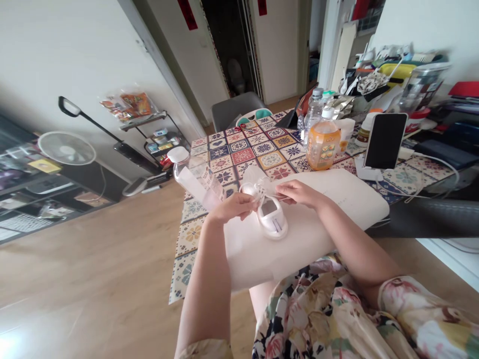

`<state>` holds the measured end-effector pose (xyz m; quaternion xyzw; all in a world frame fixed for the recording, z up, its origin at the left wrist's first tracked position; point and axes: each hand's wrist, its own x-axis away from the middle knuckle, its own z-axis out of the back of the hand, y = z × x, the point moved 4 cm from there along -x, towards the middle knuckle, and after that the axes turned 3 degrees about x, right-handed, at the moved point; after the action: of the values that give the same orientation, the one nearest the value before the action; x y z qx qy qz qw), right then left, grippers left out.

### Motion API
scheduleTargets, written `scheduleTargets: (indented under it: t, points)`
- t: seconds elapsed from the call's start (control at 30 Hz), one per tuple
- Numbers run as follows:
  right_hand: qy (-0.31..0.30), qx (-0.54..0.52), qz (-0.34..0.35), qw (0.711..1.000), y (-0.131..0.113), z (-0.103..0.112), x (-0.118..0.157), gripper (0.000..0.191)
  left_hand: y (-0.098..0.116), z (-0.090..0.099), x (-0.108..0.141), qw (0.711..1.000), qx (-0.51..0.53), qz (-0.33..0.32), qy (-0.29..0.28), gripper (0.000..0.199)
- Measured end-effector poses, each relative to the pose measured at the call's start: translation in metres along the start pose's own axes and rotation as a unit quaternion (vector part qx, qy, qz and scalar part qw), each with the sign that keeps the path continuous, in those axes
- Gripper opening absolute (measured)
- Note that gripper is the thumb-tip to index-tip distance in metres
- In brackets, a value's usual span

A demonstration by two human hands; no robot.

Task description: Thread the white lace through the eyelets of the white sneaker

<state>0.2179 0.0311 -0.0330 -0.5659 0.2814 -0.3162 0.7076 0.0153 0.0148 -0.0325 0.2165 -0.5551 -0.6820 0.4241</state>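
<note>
A small white shoe [274,225], with short dark lines on its near end, sits on a white sheet [314,224] at the table's near edge. Sheer white ribbon [256,175] is gathered at the shoe's far side, between my hands. My left hand [239,205] is closed, its fingertips pinching the ribbon at the shoe's left. From the right, my right hand [299,193] pinches a thin end of the same ribbon. The fingers partly hide where the ribbon meets the shoe.
A white-capped clear bottle [198,182] stands left of my hands. Beyond the sheet are an orange-labelled bottle [324,144] and a phone [385,141] on a white stand with a cable. Clutter [374,82] fills the table's right end. A grey chair [237,109] is opposite.
</note>
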Motion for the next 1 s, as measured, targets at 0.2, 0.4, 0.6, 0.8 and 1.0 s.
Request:
scheduleTargets:
  t: [0.2, 0.4, 0.6, 0.8, 1.0]
  points:
    - [-0.032, -0.015, -0.011, 0.999, 0.003, 0.004, 0.002, 0.034, 0.001, 0.009, 0.006, 0.998, 0.044, -0.037, 0.022, 0.037]
    - [-0.025, -0.148, 0.076, 0.986, -0.001, 0.008, 0.001, 0.025, 0.01, 0.015, 0.006, 0.983, 0.051, -0.173, 0.031, 0.028]
    - [-0.005, -0.246, 0.14, 0.959, -0.004, -0.005, -0.016, 0.025, 0.005, 0.008, -0.005, 0.957, 0.161, -0.219, 0.103, 0.026]
    - [0.054, -0.238, 0.056, 0.968, -0.006, -0.019, -0.035, 0.032, 0.003, -0.003, -0.018, 0.937, 0.231, -0.2, 0.171, 0.029]
    - [0.123, -0.177, 0.054, 0.975, -0.008, -0.021, -0.037, 0.032, 0.004, -0.007, -0.021, 0.933, 0.249, -0.184, 0.184, 0.033]
